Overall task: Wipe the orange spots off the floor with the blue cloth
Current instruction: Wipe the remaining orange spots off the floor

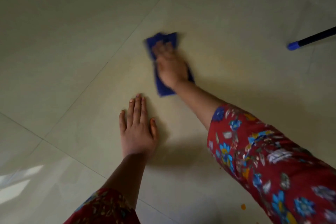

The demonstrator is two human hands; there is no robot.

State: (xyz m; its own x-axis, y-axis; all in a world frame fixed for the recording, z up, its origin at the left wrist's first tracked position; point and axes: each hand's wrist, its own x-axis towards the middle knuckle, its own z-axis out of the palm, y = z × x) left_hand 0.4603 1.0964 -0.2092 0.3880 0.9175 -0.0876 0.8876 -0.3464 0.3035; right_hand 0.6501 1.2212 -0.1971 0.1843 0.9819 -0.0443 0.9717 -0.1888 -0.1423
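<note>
Head cam: my right hand (170, 67) presses flat on the blue cloth (164, 85), pinning it to the floor (72, 42), just past my left hand (138, 131), palm down, fingers spread.

The floor (76, 29) is pale, glossy tile crossed by thin diagonal grout lines. A blue cloth (164, 88) lies flat on it near the middle, blurred, with the right hand (171, 69) pressed on top. The left hand (138, 132) rests palm-down on bare tile just beside the cloth. An orange spot (243, 206) sits near the lower right edge. A blue-tipped black leg (298, 43) stands on the tile at right.
</note>
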